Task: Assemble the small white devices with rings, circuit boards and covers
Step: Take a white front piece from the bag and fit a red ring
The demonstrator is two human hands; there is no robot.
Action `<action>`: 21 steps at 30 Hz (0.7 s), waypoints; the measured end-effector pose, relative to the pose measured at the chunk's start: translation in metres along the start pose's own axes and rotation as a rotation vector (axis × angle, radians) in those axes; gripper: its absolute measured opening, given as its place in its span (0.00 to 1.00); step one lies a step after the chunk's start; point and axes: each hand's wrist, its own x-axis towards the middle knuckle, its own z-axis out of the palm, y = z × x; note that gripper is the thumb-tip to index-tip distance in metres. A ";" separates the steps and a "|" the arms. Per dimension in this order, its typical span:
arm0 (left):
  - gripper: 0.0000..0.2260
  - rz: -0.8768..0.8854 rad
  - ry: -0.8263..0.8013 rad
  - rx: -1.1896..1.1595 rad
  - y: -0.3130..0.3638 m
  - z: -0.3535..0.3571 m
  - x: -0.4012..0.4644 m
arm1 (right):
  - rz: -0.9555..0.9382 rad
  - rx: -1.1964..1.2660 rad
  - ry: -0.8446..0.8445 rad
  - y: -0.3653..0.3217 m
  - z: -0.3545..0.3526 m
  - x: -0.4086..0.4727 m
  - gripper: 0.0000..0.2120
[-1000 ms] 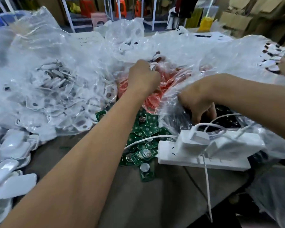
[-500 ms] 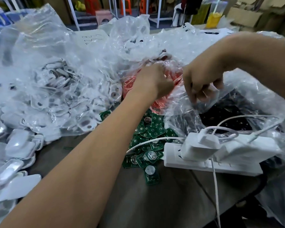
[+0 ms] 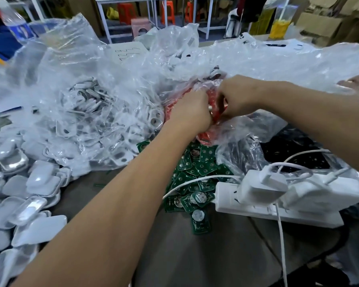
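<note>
The right hand [image 3: 237,98] has moved from above the black bag over to the bag of red rings [image 3: 207,112] and now meets the left hand [image 3: 192,112] there; half a second ago the two hands were apart.

The red bag is my landmark. It is crowded on every side: left of it lies a big clear bag of white device shells [image 3: 87,112], right of it a crumpled clear bag over dark parts [image 3: 294,146], and behind it more loose plastic film. The only open tabletop [image 3: 174,245] is in front of it, beyond the pile of green circuit boards [image 3: 195,172], which lies just in front of the bag. A white power strip [image 3: 278,204] with chargers and a thin white cable sits in front and to the right. Far to the left and in front, smooth white covers [image 3: 29,204] with rounded corners lie in a heap at the table edge.

The film is thin, shiny and wrinkled; the boards are flat, with round silver cells.

Both hands have curled fingers and grip the red bag at its mouth. I cannot tell if they hold a ring.
</note>
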 end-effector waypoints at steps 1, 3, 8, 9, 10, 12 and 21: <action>0.11 -0.014 0.005 0.009 -0.001 -0.001 -0.001 | -0.027 0.010 0.004 -0.001 -0.002 0.000 0.09; 0.09 -0.043 0.025 0.017 -0.003 -0.002 -0.002 | -0.063 0.042 -0.015 -0.005 -0.008 -0.001 0.05; 0.08 -0.155 0.053 -0.266 -0.011 -0.008 -0.006 | -0.019 0.241 -0.008 -0.003 -0.028 -0.001 0.09; 0.09 -0.216 0.062 -0.396 -0.013 -0.011 -0.006 | -0.011 0.344 -0.012 -0.003 -0.033 -0.001 0.08; 0.10 -0.273 0.082 -0.515 -0.016 -0.013 -0.006 | 0.001 0.451 -0.025 -0.006 -0.039 -0.001 0.10; 0.10 -0.336 0.176 -0.686 -0.022 -0.020 -0.007 | 0.045 0.610 -0.054 -0.015 -0.050 0.002 0.18; 0.09 -0.468 0.529 -1.159 -0.074 -0.058 -0.068 | -0.023 0.859 0.024 -0.140 -0.058 0.008 0.13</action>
